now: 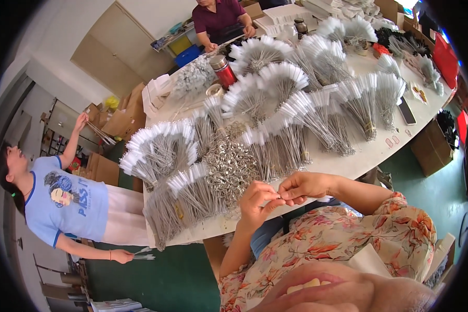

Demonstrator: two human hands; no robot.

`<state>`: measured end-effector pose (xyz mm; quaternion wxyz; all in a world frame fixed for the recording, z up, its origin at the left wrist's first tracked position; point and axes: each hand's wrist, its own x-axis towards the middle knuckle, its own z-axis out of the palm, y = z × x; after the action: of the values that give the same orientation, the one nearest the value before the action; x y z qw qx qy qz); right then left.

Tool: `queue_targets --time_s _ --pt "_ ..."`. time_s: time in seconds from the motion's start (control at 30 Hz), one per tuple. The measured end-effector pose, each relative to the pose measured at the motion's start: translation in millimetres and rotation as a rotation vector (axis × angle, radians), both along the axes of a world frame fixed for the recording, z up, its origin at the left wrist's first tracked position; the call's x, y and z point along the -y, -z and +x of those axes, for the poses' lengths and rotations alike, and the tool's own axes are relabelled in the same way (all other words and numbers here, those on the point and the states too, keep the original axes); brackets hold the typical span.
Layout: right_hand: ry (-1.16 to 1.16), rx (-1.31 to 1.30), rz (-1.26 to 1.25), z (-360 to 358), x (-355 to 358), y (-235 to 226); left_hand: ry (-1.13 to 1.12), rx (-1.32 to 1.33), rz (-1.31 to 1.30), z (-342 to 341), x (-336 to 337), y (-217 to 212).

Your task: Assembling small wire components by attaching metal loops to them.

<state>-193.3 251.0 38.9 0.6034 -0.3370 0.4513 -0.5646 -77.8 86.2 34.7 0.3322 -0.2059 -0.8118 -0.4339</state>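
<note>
metal ring pinched between both hands.
left hand and right hand fingertips closed on it, touching; heap of rings just beyond, wire brush bundles farther out.

Left hand and right hand meet at frame centre, fingertips pinching small thin item. Wire brush bundles cover white table above; metal rings near hands.

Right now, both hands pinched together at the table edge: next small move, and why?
Probably reach the left hand forward to the pile of metal rings. Both hands meet in a fingertip grip on something too small to identify, the right hand touching the left, and the rings lie just beyond the left hand.
</note>
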Motion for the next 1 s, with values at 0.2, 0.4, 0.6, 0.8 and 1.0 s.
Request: queue_targets --time_s 0.2,0.4,0.6,0.8,1.0 --pt "0.098 -1.350 0.179 -17 -36 1 -0.519 0.577 -0.168 -6 63 57" --pt "-0.290 -2.018 0.551 -5 -41 54 -0.629 0.485 -0.463 -24 69 77" --pt "-0.236 -1.961 0.604 -15 -46 45 -0.620 0.532 -0.479 -22 62 67" --pt "-0.239 -1.904 0.618 -20 -49 48 -0.578 0.515 -0.416 -23 64 73" --pt "0.151 -1.482 0.333 -19 -34 46 -0.589 0.626 -0.242 -34 73 72"
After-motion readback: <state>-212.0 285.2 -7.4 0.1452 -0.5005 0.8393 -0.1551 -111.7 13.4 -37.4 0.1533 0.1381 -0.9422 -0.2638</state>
